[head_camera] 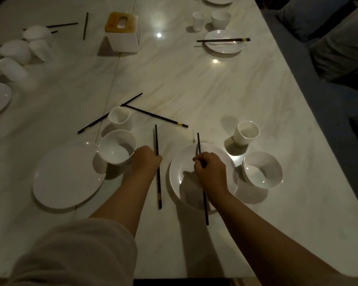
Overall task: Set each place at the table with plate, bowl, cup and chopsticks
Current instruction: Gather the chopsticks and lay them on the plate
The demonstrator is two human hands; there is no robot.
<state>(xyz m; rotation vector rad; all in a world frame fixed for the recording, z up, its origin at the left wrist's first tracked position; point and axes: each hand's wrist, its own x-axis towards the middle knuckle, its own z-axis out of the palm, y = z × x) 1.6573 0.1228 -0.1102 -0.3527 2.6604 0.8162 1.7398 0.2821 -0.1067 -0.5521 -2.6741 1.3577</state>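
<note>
My left hand (146, 159) grips one dark chopstick (158, 176) that points away from me, between the two near plates. My right hand (210, 172) pinches a second dark chopstick (198, 144) above a white plate (178, 178). Right of that plate stand a white bowl (261, 170) and a white cup (245, 133). To the left lies another white plate (66, 176), with a bowl (117, 146) and a cup (120, 118) at its far right. Two loose chopsticks (153, 115) lie crossed behind that cup.
A set place with plate (223, 48), chopsticks, cup (198, 21) and bowl (220, 18) is at the far right. A tissue box (123, 32) stands mid-table. Several spare bowls and cups (19, 52) and loose chopsticks sit far left. A grey sofa (329, 58) runs along the table's right edge.
</note>
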